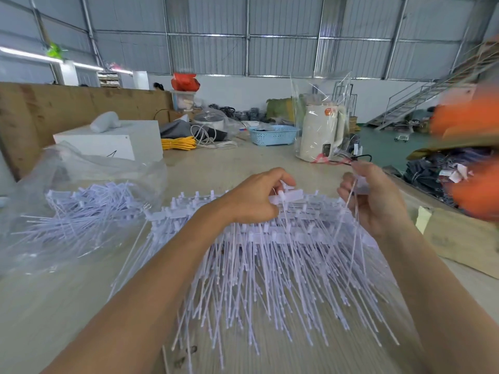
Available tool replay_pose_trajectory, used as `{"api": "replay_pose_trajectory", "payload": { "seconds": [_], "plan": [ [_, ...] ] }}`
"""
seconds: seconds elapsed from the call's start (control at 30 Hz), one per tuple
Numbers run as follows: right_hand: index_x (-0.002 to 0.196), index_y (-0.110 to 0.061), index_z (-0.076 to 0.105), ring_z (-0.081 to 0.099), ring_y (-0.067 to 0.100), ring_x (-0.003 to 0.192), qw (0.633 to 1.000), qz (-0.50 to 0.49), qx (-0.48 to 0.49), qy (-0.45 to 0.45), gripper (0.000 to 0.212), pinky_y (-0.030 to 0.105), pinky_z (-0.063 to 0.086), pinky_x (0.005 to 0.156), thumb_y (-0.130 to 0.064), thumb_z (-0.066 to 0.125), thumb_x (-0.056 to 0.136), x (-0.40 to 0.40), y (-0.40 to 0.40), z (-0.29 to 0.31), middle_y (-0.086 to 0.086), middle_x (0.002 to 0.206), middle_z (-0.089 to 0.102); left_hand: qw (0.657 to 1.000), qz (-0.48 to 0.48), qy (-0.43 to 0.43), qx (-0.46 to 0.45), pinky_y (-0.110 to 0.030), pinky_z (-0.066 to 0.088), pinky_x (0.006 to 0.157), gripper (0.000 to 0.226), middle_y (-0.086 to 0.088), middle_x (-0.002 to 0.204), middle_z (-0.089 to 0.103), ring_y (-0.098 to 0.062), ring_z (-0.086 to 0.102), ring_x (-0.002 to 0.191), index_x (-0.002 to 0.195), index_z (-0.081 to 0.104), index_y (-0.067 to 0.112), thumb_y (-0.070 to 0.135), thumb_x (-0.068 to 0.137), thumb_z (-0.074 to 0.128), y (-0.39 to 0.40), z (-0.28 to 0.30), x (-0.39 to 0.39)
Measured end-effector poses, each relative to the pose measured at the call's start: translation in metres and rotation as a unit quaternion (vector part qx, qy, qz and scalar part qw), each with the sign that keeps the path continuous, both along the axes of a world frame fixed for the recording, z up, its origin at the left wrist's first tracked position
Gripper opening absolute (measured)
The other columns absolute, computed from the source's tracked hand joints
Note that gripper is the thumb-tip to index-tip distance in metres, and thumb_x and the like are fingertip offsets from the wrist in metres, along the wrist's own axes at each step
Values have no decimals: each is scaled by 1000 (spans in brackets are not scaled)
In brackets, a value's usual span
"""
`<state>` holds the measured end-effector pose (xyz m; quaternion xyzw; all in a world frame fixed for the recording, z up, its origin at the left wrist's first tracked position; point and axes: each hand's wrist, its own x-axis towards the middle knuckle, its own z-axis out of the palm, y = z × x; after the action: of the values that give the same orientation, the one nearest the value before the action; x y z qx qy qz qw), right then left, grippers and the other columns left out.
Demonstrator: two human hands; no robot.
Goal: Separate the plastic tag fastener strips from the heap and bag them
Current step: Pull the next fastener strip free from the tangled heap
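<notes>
left hand (pixel 256 197) pinches a fastener strip (pixel 287 197) on the heap (pixel 270 265) | right hand (pixel 374 198) grips thin strands (pixel 352 195)

The fastener strips (pixel 270 265) are pale lilac-white, the table (pixel 67 306) beige. Behind stand a light blue basket (pixel 272 135), yellow cable (pixel 178 143) and cream kettle (pixel 320 133).

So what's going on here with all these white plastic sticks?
A person is sorting plastic tag fastener strips. The left hand pinches a strip at the top of the heap on the table, while the right hand holds a few thin strands pulled free. A clear bag to the left already holds some strips.
</notes>
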<state>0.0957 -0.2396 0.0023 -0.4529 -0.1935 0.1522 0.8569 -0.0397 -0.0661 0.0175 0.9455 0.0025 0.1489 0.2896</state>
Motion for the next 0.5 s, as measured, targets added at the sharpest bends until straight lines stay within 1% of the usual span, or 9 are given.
{"api": "replay_pose_trajectory", "payload": {
  "seconds": [0.07, 0.17, 0.23, 0.3, 0.33, 0.4, 0.43, 0.47, 0.5],
  "plan": [
    [87, -11, 62, 53, 8, 48, 995, 33, -64, -62, 3, 15, 42, 39, -8, 62, 87, -8, 4, -2, 1, 64, 59, 1000, -4, -17, 1, -13, 42, 70, 49, 11, 94, 47, -3, 49, 84, 121, 50, 18, -5, 79, 60, -2, 1, 1],
    [82, -5, 62, 46, 9, 47, 984, 59, -141, -96, 10, 16, 35, 37, -5, 57, 90, -25, 22, -11, 6, 66, 56, 999, -3, -43, 21, -17, 44, 73, 31, 8, 94, 51, -11, 53, 87, 102, 55, 19, 1, 79, 65, -6, 2, 1],
    [77, -4, 59, 43, 11, 47, 979, 64, -171, -92, 31, 19, 32, 38, -28, 53, 95, -33, 30, -14, 8, 63, 52, 997, 0, -60, 55, -27, 47, 79, 25, -1, 98, 53, -17, 55, 88, 92, 58, 19, 4, 77, 70, -7, 1, 3],
    [78, -4, 61, 43, 13, 46, 970, 80, -212, -91, 56, 21, 33, 40, -58, 49, 82, -37, 32, -11, 8, 57, 51, 995, 4, -66, 74, -33, 46, 86, 23, -7, 104, 52, -20, 55, 91, 93, 62, 12, 4, 74, 73, -8, 0, 5],
    [81, -3, 62, 44, 13, 46, 965, 91, -228, -98, 63, 21, 34, 40, -64, 51, 73, -38, 31, -11, 8, 57, 52, 994, 7, -64, 86, -33, 45, 87, 25, -9, 107, 50, -21, 54, 92, 95, 62, 8, 5, 74, 74, -9, 0, 6],
    [91, 2, 63, 46, 11, 47, 958, 105, -238, -120, 71, 20, 35, 39, -62, 61, 62, -41, 32, -13, 9, 64, 53, 990, 21, -52, 126, -28, 42, 88, 30, -10, 113, 47, -20, 52, 96, 100, 59, 4, 9, 76, 75, -13, -2, 9],
    [93, 5, 63, 46, 10, 48, 957, 105, -236, -133, 70, 19, 35, 39, -57, 66, 61, -43, 33, -15, 11, 68, 53, 987, 28, -51, 149, -25, 42, 87, 31, -10, 115, 45, -20, 52, 97, 102, 58, 3, 10, 76, 74, -14, -2, 10],
    [90, 3, 64, 46, 10, 48, 956, 104, -233, -147, 61, 19, 36, 39, -50, 70, 62, -44, 33, -17, 12, 68, 54, 984, 32, -58, 166, -21, 40, 84, 32, -9, 115, 43, -20, 52, 97, 102, 56, 2, 10, 77, 74, -16, -2, 11],
    [81, -2, 66, 46, 9, 46, 954, 101, -228, -164, 45, 19, 37, 40, -43, 73, 65, -45, 34, -19, 10, 64, 56, 981, 33, -71, 175, -16, 38, 79, 33, -8, 114, 42, -20, 52, 95, 103, 55, 2, 10, 77, 73, -17, -2, 12]
  ]
}}
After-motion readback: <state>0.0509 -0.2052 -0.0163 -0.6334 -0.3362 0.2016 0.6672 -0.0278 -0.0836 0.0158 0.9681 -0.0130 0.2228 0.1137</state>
